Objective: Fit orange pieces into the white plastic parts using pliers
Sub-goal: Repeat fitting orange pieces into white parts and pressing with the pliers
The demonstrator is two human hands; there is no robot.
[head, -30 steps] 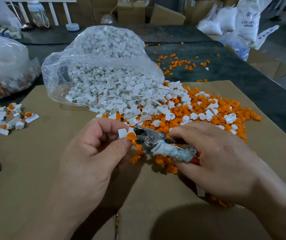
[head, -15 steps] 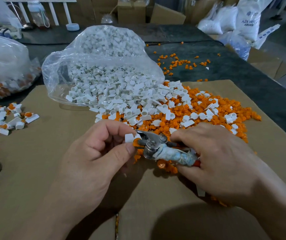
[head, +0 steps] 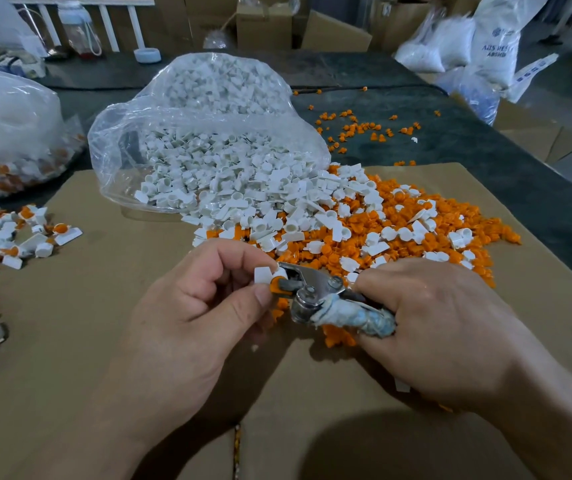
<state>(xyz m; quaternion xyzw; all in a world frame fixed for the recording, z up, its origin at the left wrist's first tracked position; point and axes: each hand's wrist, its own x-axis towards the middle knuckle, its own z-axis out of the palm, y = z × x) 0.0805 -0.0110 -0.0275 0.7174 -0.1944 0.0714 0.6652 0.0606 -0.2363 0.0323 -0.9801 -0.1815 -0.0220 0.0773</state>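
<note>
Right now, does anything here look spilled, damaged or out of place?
Yes. Small orange plastic pieces lie strewn on the dark table surface, beyond the brown cardboard sheet holding the main pile. The metal pliers in the right hand have a handle bound in frayed, grubby wrapping.

Cardboard boxes (head: 263, 29), white sacks (head: 497, 32) behind

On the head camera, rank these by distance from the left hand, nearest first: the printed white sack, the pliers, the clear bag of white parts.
1. pliers, gripped by the right hand, at the fingertips of the left hand, which pinches the white part.
2. clear bag, straight beyond the hand, mid-table.
3. printed white sack, far back on the right.
</note>
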